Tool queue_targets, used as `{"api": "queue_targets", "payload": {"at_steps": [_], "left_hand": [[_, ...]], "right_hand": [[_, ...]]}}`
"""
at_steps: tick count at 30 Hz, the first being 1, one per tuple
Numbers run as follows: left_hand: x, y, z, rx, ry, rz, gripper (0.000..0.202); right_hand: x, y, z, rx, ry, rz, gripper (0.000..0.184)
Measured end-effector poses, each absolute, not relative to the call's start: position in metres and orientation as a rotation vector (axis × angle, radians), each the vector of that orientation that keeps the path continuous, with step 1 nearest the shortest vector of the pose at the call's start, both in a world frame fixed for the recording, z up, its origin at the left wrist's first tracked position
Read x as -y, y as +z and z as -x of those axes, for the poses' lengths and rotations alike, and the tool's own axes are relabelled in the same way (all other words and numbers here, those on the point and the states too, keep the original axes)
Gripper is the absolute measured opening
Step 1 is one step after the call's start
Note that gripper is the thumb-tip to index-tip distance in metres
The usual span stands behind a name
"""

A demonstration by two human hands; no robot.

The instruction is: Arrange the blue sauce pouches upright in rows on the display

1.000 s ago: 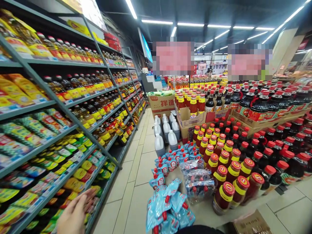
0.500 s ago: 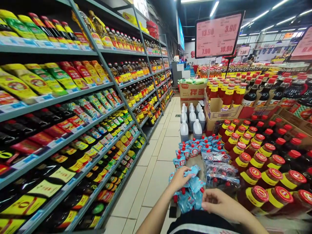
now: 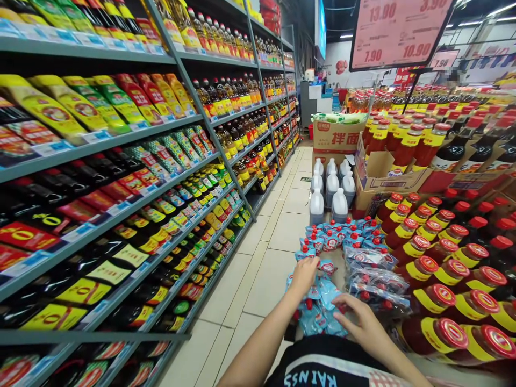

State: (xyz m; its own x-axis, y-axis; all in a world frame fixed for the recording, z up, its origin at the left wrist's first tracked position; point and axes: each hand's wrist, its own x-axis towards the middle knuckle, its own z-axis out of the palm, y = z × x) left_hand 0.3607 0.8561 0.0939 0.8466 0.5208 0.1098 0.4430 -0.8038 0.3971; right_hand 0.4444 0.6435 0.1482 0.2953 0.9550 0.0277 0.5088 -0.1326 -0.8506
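Observation:
Soft light-blue pouches (image 3: 316, 320) with red caps lie in a loose pile in front of me. My left hand (image 3: 305, 277) is at the pile's left side, fingers curled down and closed on a blue pouch (image 3: 327, 267) with a red and white label. Its fingertips are partly hidden behind the hand. On the pile's right side, my right hand (image 3: 358, 317) is open, thumb and fingers apart, close to the nearest pouches, with nothing visible between them. More blue pouches (image 3: 330, 236) stand upright in rows beyond my hands.
Clear-wrapped packs (image 3: 373, 279) lie right of the pile, beside red-lidded sauce jars (image 3: 439, 298). White-topped jugs (image 3: 339, 204) and a cardboard box (image 3: 336, 135) stand farther ahead. Long shelves of bottles (image 3: 133, 209) line the left, across a tiled aisle (image 3: 258, 258). A price sign (image 3: 397, 32) hangs above.
My left hand's fingers have curled in from a more outstretched pose. My right hand has opened, its thumb and fingers spreading apart. The view has tilted down and turned slightly left.

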Motion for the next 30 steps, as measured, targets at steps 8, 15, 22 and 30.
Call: {"api": "queue_targets", "payload": {"at_steps": [8, 15, 22, 30], "left_hand": [[-0.847, 0.212, -0.275, -0.398, 0.487, -2.121, 0.02], [-0.829, 0.212, -0.272, -0.385, 0.393, -1.412, 0.039], [-0.823, 0.166, -0.285, -0.542, 0.426, -1.189, 0.055], [-0.816, 0.137, -0.285, -0.636, 0.55, -1.271, 0.059]], "right_hand": [[-0.655, 0.177, -0.449, 1.333, 0.384, 1.709, 0.061], [-0.667, 0.157, -0.42, 1.012, 1.308, 1.283, 0.04], [-0.659, 0.146, -0.422, 0.951, 1.315, 1.295, 0.045], [-0.649, 0.133, -0.418, 1.042, 1.162, 1.554, 0.048]]}}
